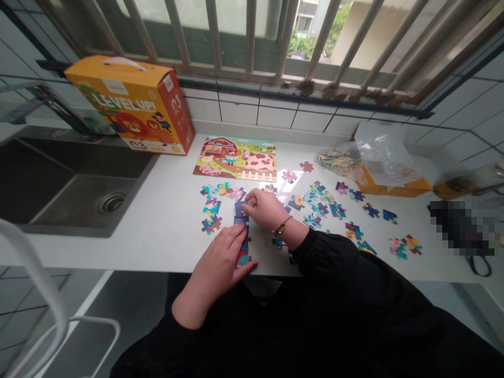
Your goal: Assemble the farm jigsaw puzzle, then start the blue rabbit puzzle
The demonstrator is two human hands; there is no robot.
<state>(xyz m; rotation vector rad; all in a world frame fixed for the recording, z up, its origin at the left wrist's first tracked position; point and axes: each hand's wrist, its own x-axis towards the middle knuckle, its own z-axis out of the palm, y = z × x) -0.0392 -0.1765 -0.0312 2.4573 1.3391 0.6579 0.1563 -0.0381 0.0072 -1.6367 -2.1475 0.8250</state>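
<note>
My right hand (268,210) pinches a dark blue puzzle piece (239,209) between thumb and fingers, at the top end of a narrow joined strip of puzzle pieces (244,247). Flat on the left side of that strip lies my left hand (222,249), its fingers stretched out and its thumb apart near the counter's front edge. Part of the strip is hidden under the left hand. Loose puzzle pieces (212,206) lie left of the strip, and several more (318,202) are scattered to the right, some partly hidden by my right arm.
A finished farm puzzle (236,159) lies at the back of the counter (157,210). Behind the sink (71,194) stands an orange puzzle box (134,110). Back right, a plastic bag of pieces (342,160) rests by an open box (397,181). A dark blurred object (459,228) lies far right.
</note>
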